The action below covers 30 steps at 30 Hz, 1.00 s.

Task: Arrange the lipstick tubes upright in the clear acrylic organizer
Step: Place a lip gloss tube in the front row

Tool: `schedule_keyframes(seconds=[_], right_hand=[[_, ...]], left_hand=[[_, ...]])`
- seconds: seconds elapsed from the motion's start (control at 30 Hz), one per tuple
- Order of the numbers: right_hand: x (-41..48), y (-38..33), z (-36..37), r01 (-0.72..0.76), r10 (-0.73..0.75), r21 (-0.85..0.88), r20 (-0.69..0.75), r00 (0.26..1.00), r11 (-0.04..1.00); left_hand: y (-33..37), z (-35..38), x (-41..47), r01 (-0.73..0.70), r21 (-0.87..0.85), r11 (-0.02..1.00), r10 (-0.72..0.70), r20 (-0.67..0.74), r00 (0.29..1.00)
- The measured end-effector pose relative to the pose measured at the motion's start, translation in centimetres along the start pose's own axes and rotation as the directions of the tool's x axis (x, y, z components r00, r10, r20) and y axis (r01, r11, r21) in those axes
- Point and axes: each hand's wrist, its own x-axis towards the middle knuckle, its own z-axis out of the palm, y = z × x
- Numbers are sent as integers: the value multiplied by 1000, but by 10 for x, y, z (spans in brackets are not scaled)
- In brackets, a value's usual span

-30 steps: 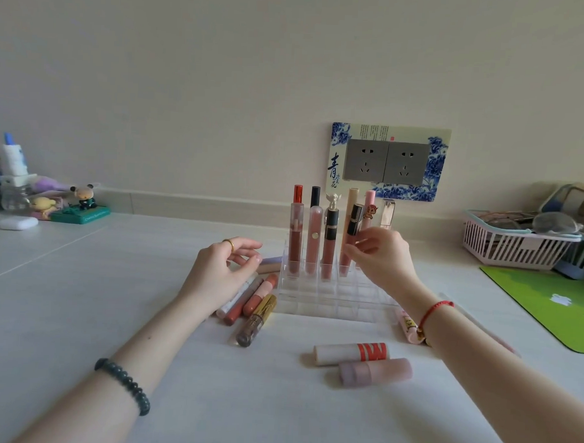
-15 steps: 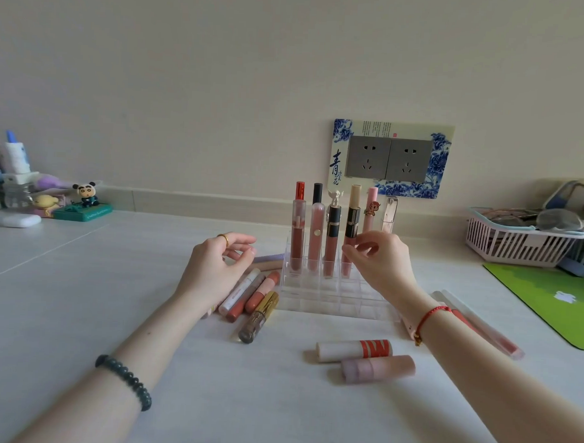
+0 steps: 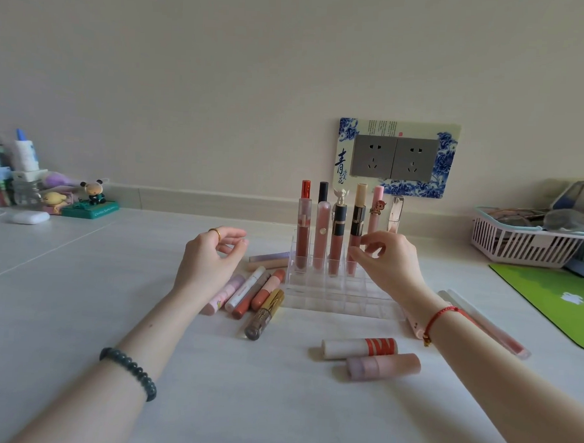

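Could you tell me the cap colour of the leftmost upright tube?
The cap is red, seen in the head view.

A clear acrylic stepped organizer (image 3: 334,302) is set on the white worktop (image 3: 79,312). In its back row five lipstick tubes are stood upright side by side: a red-capped brown tube (image 3: 303,228), a black-capped pink tube (image 3: 321,229), a black tube with a white figure cap (image 3: 338,233), a cream-capped black-and-gold tube (image 3: 358,224), pinched low down by the right hand (image 3: 389,265), and a pale pink tube (image 3: 375,208). Five mixed tubes (image 3: 250,298) are laid flat just left of the organizer, and a white tube with an orange band (image 3: 358,347) and a lilac-and-peach tube (image 3: 383,366) are laid in front.
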Motion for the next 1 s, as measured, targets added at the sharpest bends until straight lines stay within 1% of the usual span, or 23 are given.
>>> schedule_keyframes(seconds=[0.2,0.27,0.37,0.47,0.5,0.6,0.7,0.8,1.0], right_hand=[[-9,4,-24,71,-71,-7,-24,997,997],[-16,6,-35,98,-98,-7,-23,995,995],[-32,13,-49,109,-109,0,-21,994,994],[-48,20,-54,99,-99,25,-5,995,995],[-51,21,-55,94,-94,20,14,995,995],[-56,25,-56,89,-90,12,45,995,996],[-55,25,-56,97,-98,38,35,995,995],[-54,25,-55,105,-106,57,23,994,993],[-53,26,-56,122,-123,36,23,992,992]], left_hand=[[-4,-3,5,27,-5,1000,-27,-8,1000],[-6,-2,9,55,-7,998,-55,18,998],[-7,4,19,69,44,997,-74,121,990],[-6,16,33,7,233,972,-71,265,962],[-5,21,38,-20,283,959,-74,316,946],[-4,34,48,-93,359,929,-89,458,884],[-8,44,54,-144,412,900,-117,545,830],[-13,50,58,-139,405,904,-134,575,807],[-17,54,60,-189,343,920,-43,569,821]])
